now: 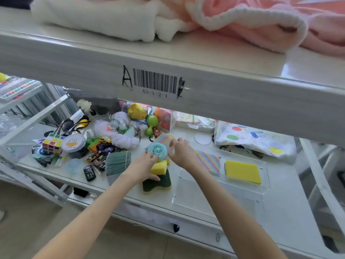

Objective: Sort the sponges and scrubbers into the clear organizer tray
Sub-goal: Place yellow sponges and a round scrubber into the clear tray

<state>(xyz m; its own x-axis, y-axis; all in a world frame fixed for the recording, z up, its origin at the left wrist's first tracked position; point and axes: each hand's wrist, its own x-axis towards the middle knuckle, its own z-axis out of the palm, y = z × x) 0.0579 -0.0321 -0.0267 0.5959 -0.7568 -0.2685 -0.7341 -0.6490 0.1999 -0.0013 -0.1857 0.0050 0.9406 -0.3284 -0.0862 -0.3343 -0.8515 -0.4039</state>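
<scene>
Hands at a sponge pile, nine o'clock of the tray [220, 186].
Left hand [144, 167] grips the sponge [158, 167]; right hand [180, 150] pinches the scrubber [157, 149] atop it.

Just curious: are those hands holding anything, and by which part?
Both grip the pile: left hand on the yellow sponge, right hand pinching the teal mesh scrubber's edge.

White and pink towels [168, 21] heaped on upper shelf; barcode label [155, 82] on its front edge. Lower shelf cluttered: puzzle cube [52, 143] beside round tin [73, 143], sunglasses [74, 123] behind, toy cars [97, 156] in front. White mesh poufs [119, 131] around small bottles [122, 127]; green toy [151, 124] near foil-wrapped egg [137, 111]. Dotted cloth [253, 139] at right. Paint set [16, 88] on far-left rack.
</scene>
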